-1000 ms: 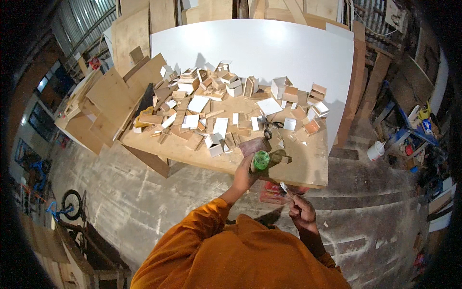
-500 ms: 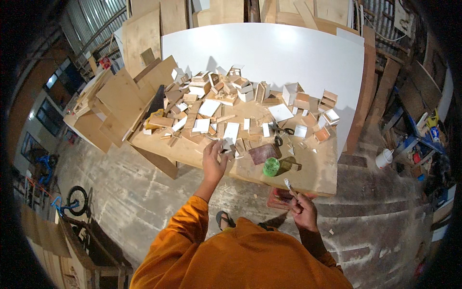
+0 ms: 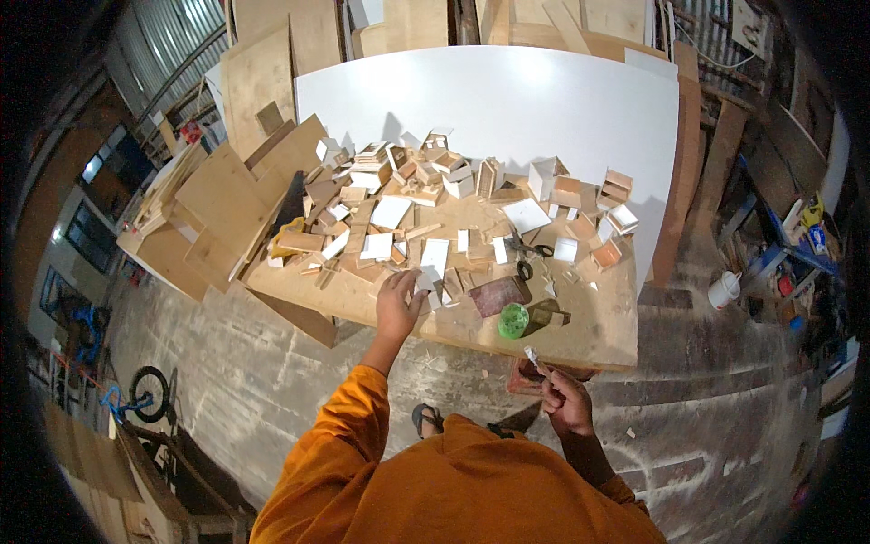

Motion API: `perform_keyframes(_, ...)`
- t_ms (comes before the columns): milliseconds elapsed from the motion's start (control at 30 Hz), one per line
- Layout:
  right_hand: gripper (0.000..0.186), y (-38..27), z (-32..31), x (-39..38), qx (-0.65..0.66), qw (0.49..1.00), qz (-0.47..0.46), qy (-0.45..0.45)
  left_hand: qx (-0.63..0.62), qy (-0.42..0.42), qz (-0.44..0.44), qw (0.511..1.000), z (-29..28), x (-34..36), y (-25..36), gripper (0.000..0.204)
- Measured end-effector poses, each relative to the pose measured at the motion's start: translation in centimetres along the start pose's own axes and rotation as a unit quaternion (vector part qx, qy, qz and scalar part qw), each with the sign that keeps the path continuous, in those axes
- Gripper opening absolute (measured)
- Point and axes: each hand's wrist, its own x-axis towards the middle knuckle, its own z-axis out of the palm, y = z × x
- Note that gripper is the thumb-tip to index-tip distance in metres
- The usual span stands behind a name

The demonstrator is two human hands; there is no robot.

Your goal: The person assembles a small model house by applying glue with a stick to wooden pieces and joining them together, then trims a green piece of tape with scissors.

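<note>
My left hand [image 3: 399, 304] reaches onto the wooden workbench [image 3: 598, 331] and rests its fingers on small white and brown board pieces [image 3: 433, 258] near the front edge; whether it grips one I cannot tell. My right hand [image 3: 566, 399] is held below the bench edge, closed on a small brush [image 3: 535, 358] whose tip points up. A green round container [image 3: 513, 320] stands on the bench between both hands, beside a dark reddish sheet [image 3: 500, 295] and a small dark block [image 3: 547, 317].
Several small wooden boxes [image 3: 616, 186] and offcuts cover the bench. Scissors [image 3: 526, 247] lie mid-bench. A large white board [image 3: 507, 100] lies behind. Plywood sheets [image 3: 217, 208] stack at the left. A white bucket [image 3: 725, 290] and clutter stand at the right, a bicycle [image 3: 136, 399] at the lower left.
My left hand let go of the green container, leaving it on the bench, and moved left to the small board pieces. My right hand kept the brush.
</note>
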Motion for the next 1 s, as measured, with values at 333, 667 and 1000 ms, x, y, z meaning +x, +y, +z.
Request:
perform_keyframes(333,0.034,-1.7,4.7,0.8,-0.117,0.987,-0.108,-0.020,-0.691,-0.081,-0.351,0.627,-3.9,-1.6,7.3,0.029)
perform_keyframes(667,0.027,-4.2,10.3,0.7,-0.348,0.897,-0.269,-0.051,-0.786,-0.167,-0.391,0.450,-7.1,-5.6,11.4,0.037)
perform_keyframes(1000,0.027,-3.7,11.4,0.5,-0.337,0.893,-0.289,-0.078,-0.787,-0.156,-0.395,0.447,-8.2,-6.9,13.2,0.037)
